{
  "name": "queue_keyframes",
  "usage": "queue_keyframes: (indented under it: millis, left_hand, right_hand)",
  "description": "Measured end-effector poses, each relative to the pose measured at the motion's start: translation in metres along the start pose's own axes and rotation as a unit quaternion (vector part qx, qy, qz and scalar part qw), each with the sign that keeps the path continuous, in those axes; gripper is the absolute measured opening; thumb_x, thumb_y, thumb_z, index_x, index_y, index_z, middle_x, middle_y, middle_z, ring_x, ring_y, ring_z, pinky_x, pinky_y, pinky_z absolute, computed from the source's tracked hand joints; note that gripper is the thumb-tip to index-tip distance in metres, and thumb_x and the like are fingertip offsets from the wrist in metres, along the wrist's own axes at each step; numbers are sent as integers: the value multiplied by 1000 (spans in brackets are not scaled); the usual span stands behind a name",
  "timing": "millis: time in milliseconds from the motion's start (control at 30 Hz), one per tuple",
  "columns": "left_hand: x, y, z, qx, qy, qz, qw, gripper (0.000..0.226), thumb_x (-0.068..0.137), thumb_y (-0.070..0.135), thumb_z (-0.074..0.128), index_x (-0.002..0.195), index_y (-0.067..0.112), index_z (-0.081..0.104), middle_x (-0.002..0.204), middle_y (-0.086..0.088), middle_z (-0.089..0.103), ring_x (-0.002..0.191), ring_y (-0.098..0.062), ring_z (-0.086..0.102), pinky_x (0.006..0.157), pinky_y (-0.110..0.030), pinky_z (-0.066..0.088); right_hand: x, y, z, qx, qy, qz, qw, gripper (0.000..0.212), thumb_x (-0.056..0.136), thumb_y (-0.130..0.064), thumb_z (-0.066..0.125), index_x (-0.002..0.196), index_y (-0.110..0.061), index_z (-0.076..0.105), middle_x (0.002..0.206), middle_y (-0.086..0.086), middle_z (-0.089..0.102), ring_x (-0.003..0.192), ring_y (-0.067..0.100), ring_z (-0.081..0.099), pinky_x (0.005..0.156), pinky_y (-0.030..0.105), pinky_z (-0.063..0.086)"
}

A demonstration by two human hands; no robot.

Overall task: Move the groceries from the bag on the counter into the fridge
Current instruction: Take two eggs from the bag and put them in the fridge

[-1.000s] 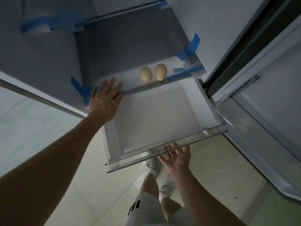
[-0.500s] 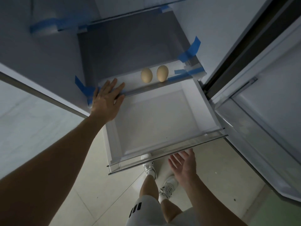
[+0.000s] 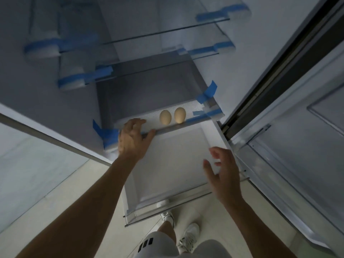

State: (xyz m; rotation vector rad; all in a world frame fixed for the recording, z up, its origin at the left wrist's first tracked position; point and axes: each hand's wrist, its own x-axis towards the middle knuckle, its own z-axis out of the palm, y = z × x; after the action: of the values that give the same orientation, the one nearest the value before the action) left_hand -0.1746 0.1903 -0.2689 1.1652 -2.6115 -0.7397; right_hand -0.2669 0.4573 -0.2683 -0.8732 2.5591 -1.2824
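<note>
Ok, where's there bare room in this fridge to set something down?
The drawer is bare between the left hand and right hand. The shelf is bare behind the left egg and right egg, plus a strip from the right egg to the blue tape. Crowded: the shelf's front left, where the left hand grips the edge beside the left egg.

The ribbed fridge shelf [image 3: 192,108] carries two beige eggs [image 3: 165,117] side by side near its front edge. Blue tape [image 3: 208,90] crosses its right corner; a left hand [image 3: 132,139] grips the lip.
</note>
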Motion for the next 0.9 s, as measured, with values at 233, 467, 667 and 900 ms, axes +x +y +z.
queue_keyframes:
  millis: [233, 467, 667, 900]
  left_hand:
    - [25, 40, 27, -62, 21, -16, 998, 64, 87, 53, 63, 139, 21, 45, 144, -9, 43, 132, -30, 41, 107, -47, 37]
    - [51, 38, 38, -93, 24, 6, 995, 68, 81, 46, 72, 134, 9, 51, 132, -16, 51, 118, -36, 52, 94, -43, 46]
    - [69, 28, 43, -84, 35, 67, 994, 45, 71, 36, 69, 108, 9, 68, 100, -14, 64, 82, -36, 65, 71, -38, 54]
    - [77, 24, 44, -55, 0, 80, 995, 40, 74, 22, 77, 110, 10, 66, 105, -13, 61, 88, -34, 63, 73, -36, 52]
  right_hand:
    - [108, -40, 57, -75, 3, -25, 997, 45, 91, -36, 71, 127, -13, 55, 123, 10, 61, 107, 22, 64, 89, 30, 57]
    - [160, -47, 91, -234, -44, -53, 970, 35, 95, -32, 66, 118, -5, 64, 132, 19, 57, 111, 37, 57, 86, 44, 57]
    - [165, -35, 106, -243, -8, -96, 965, 27, 89, -24, 75, 87, 1, 67, 88, 19, 69, 78, 34, 63, 63, 42, 59]
    - [166, -24, 113, -219, -36, -10, 975, 44, 87, -45, 73, 106, -6, 63, 101, 14, 64, 88, 27, 62, 71, 37, 58]
